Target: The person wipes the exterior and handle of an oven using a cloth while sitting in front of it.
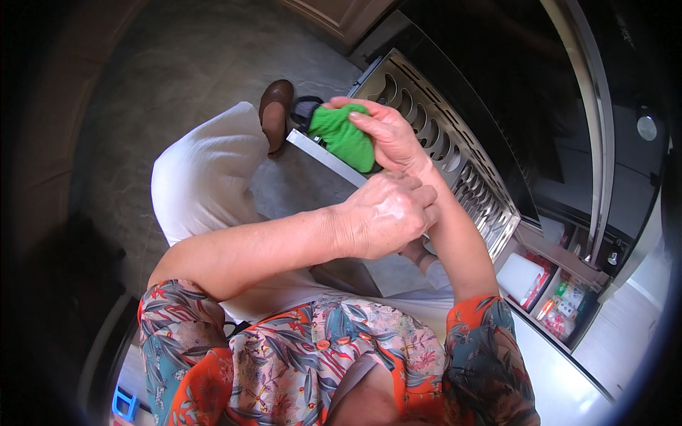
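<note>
My right hand (391,133) pinches a bunched green cloth (343,136) between thumb and fingers. A dark piece with a black edge (306,111) shows beside the cloth; whether it belongs to it I cannot tell. My left hand (391,215) is curled with its knuckles up, crossing over at my right wrist. Its fingertips are hidden, so anything inside it cannot be seen. Beneath and beyond both hands, a metal rack or drawer (434,133) with rounded cutouts stands pulled out. Its pale front edge (325,157) passes under the cloth.
A black glossy appliance front (479,69) with a metal handle (594,106) rises behind the rack. At right, an open drawer (557,290) holds a white box (519,277) and several small packets (565,309). My shoe (276,101) rests on the grey floor (186,58).
</note>
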`<action>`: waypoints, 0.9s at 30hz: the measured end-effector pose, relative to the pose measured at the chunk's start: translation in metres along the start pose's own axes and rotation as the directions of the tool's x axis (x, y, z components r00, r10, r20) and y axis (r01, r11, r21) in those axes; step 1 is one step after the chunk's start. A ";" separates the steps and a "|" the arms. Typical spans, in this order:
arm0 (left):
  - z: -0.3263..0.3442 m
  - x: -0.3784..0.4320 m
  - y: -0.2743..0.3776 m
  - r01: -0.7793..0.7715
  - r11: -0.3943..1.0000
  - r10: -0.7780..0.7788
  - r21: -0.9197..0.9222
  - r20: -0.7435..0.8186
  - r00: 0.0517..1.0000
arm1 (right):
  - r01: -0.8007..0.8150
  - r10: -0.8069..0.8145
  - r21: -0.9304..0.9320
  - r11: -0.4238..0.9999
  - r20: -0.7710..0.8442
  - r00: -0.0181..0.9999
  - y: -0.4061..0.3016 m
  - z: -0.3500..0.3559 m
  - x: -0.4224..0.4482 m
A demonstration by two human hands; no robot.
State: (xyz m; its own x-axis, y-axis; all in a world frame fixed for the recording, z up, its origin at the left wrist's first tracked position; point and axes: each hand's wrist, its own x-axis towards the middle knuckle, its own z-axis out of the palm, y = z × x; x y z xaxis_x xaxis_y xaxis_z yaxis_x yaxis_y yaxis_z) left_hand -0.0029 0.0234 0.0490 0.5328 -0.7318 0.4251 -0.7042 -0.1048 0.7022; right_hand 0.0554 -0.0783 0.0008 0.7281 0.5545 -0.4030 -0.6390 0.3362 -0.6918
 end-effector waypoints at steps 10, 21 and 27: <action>-0.008 0.014 -0.004 -0.029 0.998 0.039 0.063 -0.157 0.987 | 0.248 -0.274 -0.408 0.878 -0.004 0.962 0.076 -0.003 -0.051; -0.014 0.029 -0.013 0.076 0.965 -0.038 0.250 -0.154 0.987 | 0.198 -0.533 -0.864 0.462 -0.093 0.841 0.090 0.034 -0.029; -0.004 0.047 -0.027 0.155 0.956 -0.103 0.249 -0.211 0.972 | -0.086 -0.630 -0.968 -0.237 0.086 0.772 0.097 0.033 -0.064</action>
State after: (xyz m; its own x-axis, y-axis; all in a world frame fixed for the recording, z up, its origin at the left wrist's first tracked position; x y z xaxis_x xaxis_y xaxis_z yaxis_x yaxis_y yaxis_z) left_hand 0.0434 -0.0054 0.0527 0.6893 -0.5581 0.4620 -0.7075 -0.3809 0.5953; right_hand -0.0610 -0.0563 -0.0212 0.9433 0.2815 0.1757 0.3288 -0.8641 -0.3811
